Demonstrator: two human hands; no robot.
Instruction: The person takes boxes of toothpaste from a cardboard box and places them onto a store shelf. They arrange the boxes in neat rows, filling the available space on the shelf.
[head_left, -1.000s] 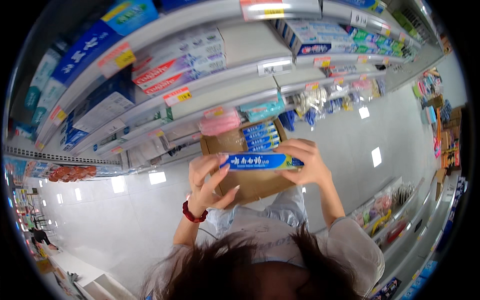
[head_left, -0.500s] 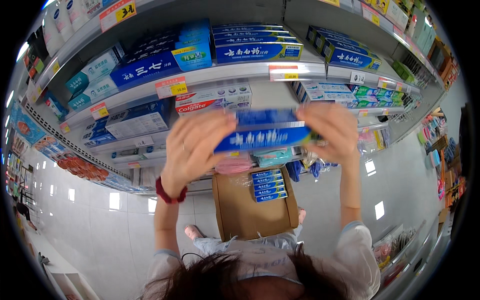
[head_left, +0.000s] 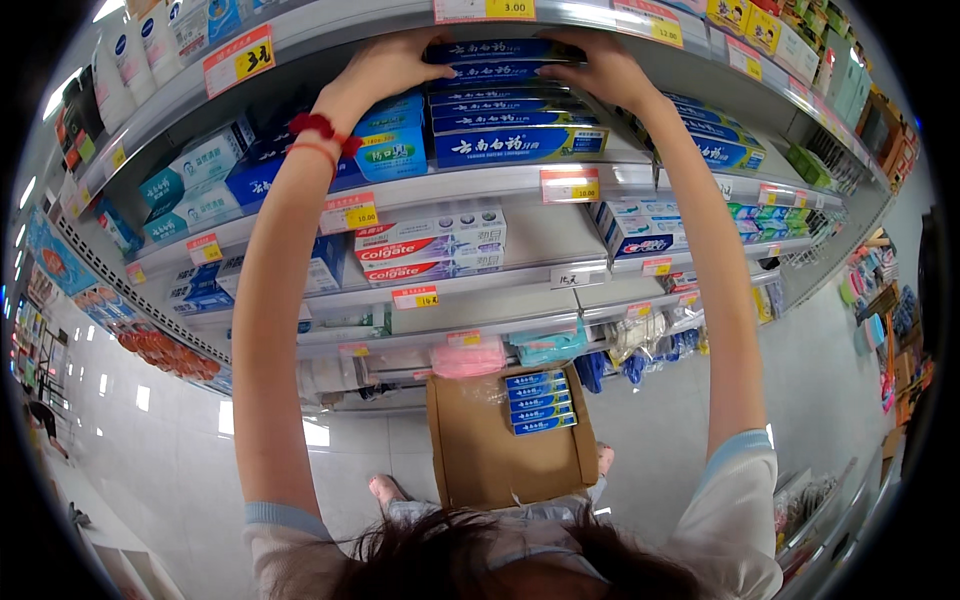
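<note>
Both my arms stretch up to the upper shelf. My left hand (head_left: 392,68), below a dark red hair tie, grips the left ends of a pair of blue toothpaste boxes (head_left: 495,73). At the right ends, the fingers of my right hand (head_left: 603,70) are closed round the same pair. The held boxes are level, one above the other in the picture, just behind a row of matching toothpaste boxes (head_left: 515,146). Whether they rest on that row I cannot tell. On the floor below, a shallow cardboard box (head_left: 480,455) contains several more blue toothpaste boxes (head_left: 540,402).
Teal and blue cartons (head_left: 390,140) stand left of the row. More blue boxes (head_left: 715,150) sit to the right, behind my right forearm. The shelf above has a front edge (head_left: 380,32) close over my hands. Red-and-white toothpaste cartons (head_left: 430,245) occupy the shelf below.
My hands have carried the blue toothpaste boxes up and away from me, from in front of the lower shelf to the back of the upper row. The lower shelf is now uncovered.
</note>
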